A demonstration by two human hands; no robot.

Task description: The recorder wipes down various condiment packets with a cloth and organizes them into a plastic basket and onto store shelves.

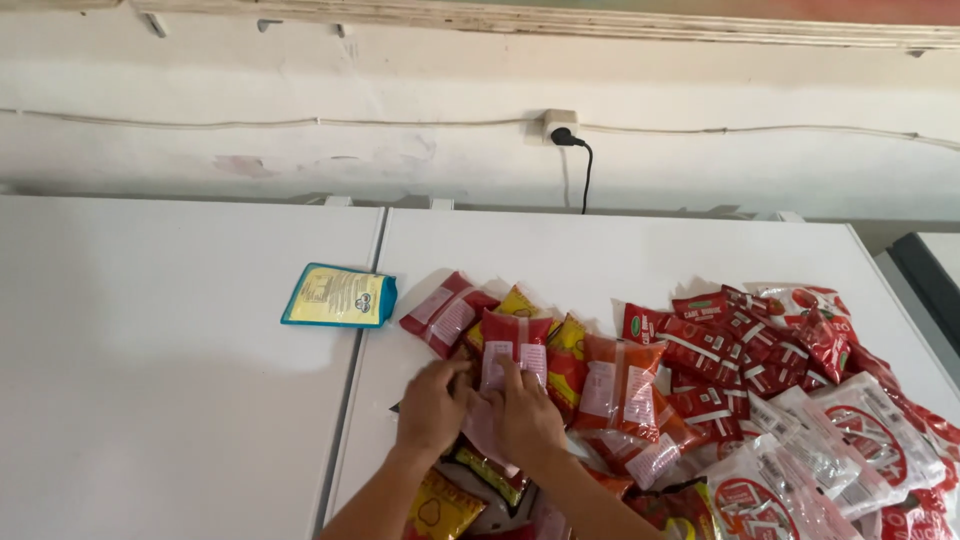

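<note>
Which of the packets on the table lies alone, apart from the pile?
The teal and yellow packet. It lies by itself at the left, near the seam between the two white tables; all others are red or yellow and crowded together.

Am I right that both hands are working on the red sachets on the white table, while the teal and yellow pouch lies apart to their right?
Not quite: the head view shows the teal and yellow pouch lying apart to the left of the left hand and right hand. Both hands are indeed on the red sachets on the white table.

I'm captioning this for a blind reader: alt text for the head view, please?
Two hands, left hand and right hand, press on a red packet among many red sachets on a white table; a teal pouch lies apart.
</note>
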